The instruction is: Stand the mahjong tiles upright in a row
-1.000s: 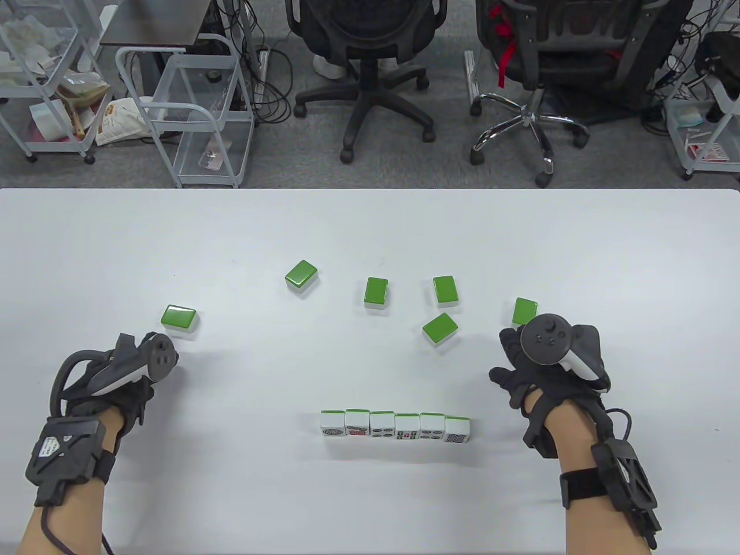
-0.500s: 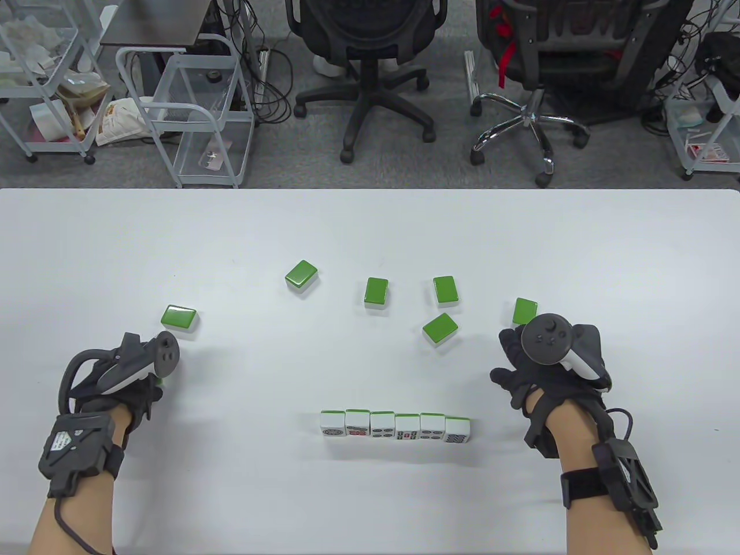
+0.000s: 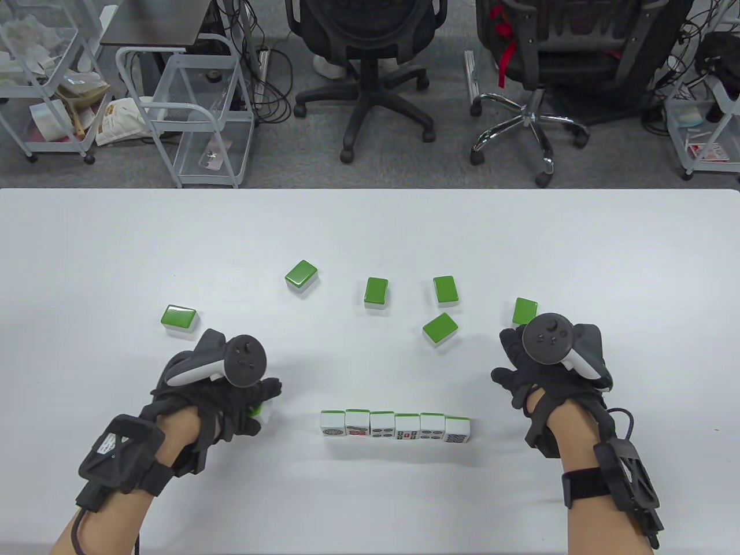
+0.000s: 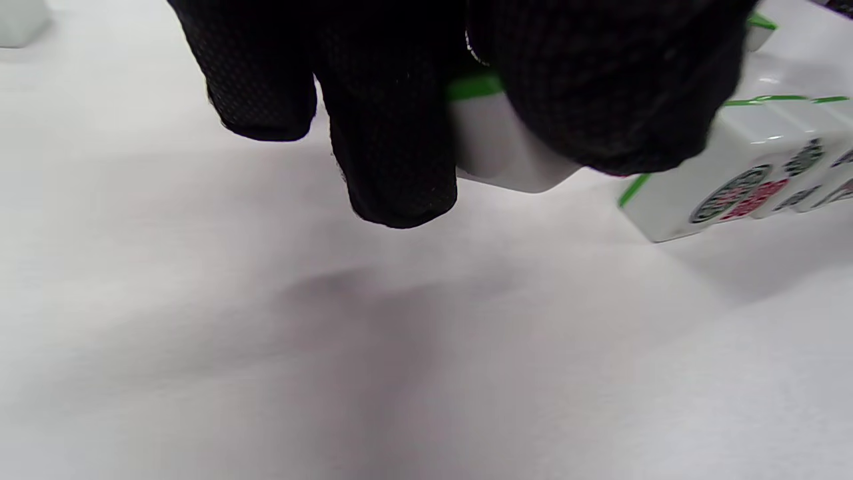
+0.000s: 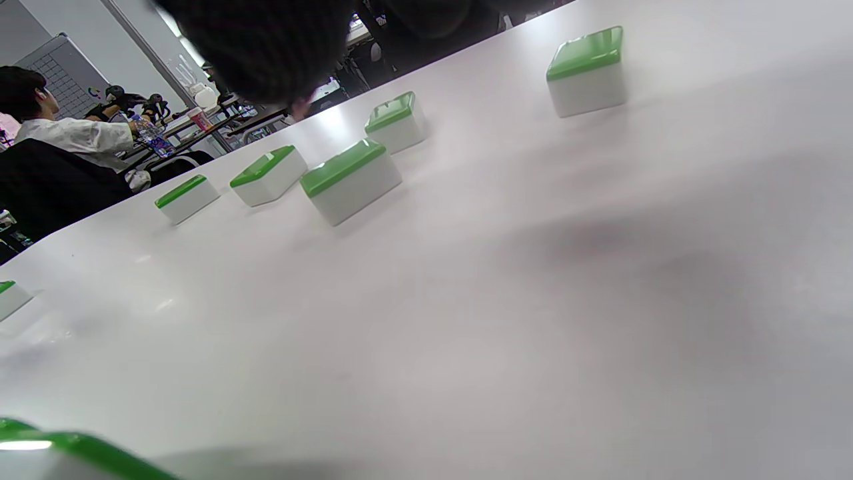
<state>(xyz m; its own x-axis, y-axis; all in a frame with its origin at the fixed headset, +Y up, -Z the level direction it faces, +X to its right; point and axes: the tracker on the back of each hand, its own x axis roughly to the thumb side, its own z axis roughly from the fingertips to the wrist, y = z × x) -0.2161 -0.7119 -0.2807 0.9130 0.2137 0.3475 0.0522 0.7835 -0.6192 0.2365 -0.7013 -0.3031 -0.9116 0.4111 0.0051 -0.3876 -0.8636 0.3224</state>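
The tile point(image 4: 496, 150) is pinched in the left hand point(image 3: 222, 393), just left of the row point(image 3: 396, 426), whose long axis runs left-right; its open left end lies nearest. The right hand point(image 3: 540, 370) rests apart, fingers loose, holding nothing

White table point(image 3: 115, 243), upright tile row point(image 3: 395, 428), six flat tiles point(image 3: 376, 290)

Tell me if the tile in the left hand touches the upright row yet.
Apart. Left wrist view shows bare table between the held tile and the row's end tile.
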